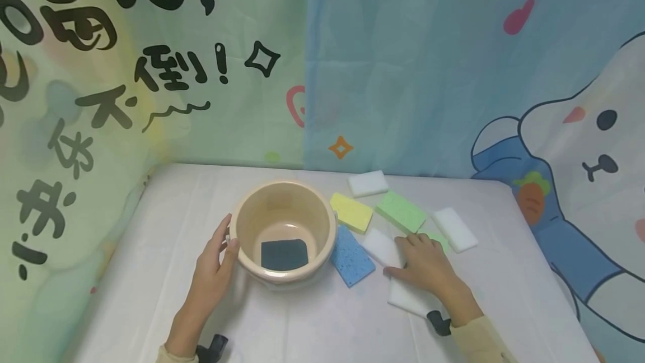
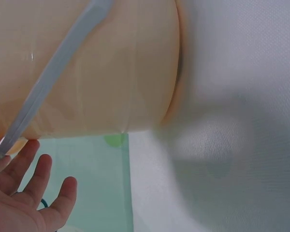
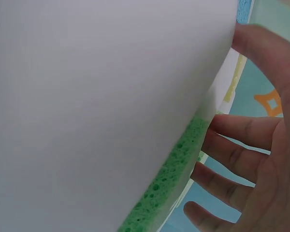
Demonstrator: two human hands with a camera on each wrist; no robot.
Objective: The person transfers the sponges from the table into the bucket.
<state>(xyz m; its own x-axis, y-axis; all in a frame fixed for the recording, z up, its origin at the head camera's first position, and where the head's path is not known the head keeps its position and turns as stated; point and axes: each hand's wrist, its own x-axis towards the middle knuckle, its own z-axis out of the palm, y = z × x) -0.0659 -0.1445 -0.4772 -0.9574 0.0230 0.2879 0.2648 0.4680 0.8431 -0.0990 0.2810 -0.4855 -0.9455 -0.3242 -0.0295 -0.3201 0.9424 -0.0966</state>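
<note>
A cream bucket (image 1: 287, 186) stands on the white table, with a dark rectangular piece (image 1: 284, 255) lying inside it. My left hand (image 1: 211, 265) is at the bucket's left side, fingers loosely bent and fingertips at its wall below the rim. In the left wrist view, the bucket's grey handle (image 2: 53, 72) hangs across the wall near those fingers. My right hand (image 1: 425, 262) reaches down over the sponges, its thumb and fingers spread at the end of a white sponge (image 1: 381, 247). Its fingers partly cover a green sponge (image 1: 437, 238). Another white sponge (image 1: 410, 297) lies beneath the wrist.
Right of the bucket lie a blue sponge (image 1: 351, 256), a yellow sponge (image 1: 351, 213), another green sponge (image 1: 401, 212) and further white sponges, one at the back (image 1: 368, 184) and one at the right (image 1: 455, 229). A printed curtain (image 1: 393, 71) hangs behind the table.
</note>
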